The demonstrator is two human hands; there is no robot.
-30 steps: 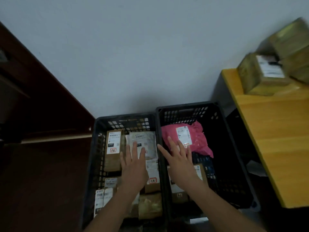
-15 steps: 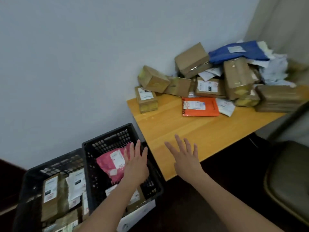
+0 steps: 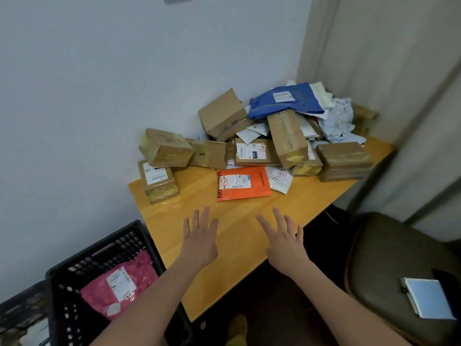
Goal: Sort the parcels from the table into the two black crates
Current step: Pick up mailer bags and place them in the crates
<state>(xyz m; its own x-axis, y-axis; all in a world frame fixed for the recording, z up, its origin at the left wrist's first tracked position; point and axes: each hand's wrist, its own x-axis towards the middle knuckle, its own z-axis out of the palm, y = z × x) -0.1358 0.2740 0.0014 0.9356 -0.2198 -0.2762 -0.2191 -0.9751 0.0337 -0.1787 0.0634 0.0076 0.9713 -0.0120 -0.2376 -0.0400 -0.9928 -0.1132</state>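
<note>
Since the earlier frames the view has swung away from the two crates toward the worktop (image 3: 239, 245), and both hands have travelled with it — they now hover over the bare front of the wooden surface rather than over the crates.

The left hand (image 3: 199, 242) and the right hand (image 3: 284, 242) are both empty, fingers spread and straight, so neither grip holds anything. At the lower left, the right-hand black crate (image 3: 74, 273) stands beside the worktop with a pink mailer (image 3: 119, 288) lying in it; only a corner of the other crate (image 3: 15, 303) shows at the frame's edge.

The step in hand looks like the reach for the next parcel. The nearest candidate is a flat orange mailer (image 3: 243, 183), lying on the worktop just beyond both sets of fingertips, roughly between them. To its left sits a small labelled box (image 3: 159, 182); behind it, a heap of cardboard boxes and a blue mailer (image 3: 287, 101) is piled against the wall.

The next move probably calls for reaching forward and picking one parcel — the orange mailer lies flat, so lifting an edge would help.
</note>
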